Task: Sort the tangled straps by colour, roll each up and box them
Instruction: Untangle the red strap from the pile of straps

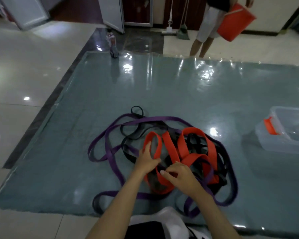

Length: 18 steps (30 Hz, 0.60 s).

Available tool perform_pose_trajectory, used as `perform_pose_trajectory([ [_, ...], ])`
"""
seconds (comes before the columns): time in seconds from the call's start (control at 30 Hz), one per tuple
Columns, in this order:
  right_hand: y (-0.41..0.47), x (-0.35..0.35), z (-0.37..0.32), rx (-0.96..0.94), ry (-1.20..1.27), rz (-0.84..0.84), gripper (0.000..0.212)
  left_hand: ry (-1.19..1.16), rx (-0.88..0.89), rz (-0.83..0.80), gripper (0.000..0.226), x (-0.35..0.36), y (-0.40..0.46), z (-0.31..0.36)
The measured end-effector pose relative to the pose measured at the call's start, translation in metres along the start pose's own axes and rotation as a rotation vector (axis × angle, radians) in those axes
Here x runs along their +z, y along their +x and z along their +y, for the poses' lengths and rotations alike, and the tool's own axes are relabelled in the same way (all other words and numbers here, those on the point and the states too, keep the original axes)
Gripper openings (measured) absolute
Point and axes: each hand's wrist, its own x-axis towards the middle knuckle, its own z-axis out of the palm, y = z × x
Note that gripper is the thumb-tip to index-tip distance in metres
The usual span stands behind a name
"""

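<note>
A tangle of straps lies on the blue-grey mat (76, 135) in front of me: wide red straps (183, 144), thin purple straps (110, 152) and black straps (128, 133) looped through each other. My left hand (146, 158) rests on the heap with fingers stretched over a red loop, its thumb on a black strap. My right hand (179, 177) lies on the near part of the red strap, thumb pointing left, its fingers curled down into the tangle. A clear plastic box (283, 145) with a red latch stands empty at the right.
A person in white shorts (205, 26) stands beyond the mat's far edge holding a red lid (235, 23). A bottle (111, 40) and a small tape roll (114, 53) sit at the mat's far left corner. Mop and broom lean at the back wall.
</note>
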Motion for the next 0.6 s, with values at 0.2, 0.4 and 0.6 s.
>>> perform_pose_trajectory([
  [0.2, -0.025, 0.015, 0.015, 0.087, -0.051, 0.242, 0.025, -0.107, -0.002, 0.146, 0.120, 0.008, -0.010, -0.027],
  [0.4, -0.020, 0.021, 0.011, 0.212, 0.075, 0.397, 0.065, -0.095, 0.024, 0.057, 0.108, 0.003, -0.018, -0.045],
  [0.6, -0.009, 0.033, 0.006, 0.318, 0.134, 0.360, 0.074, -0.188, 0.037, 0.030, 0.082, 0.014, -0.027, -0.049],
])
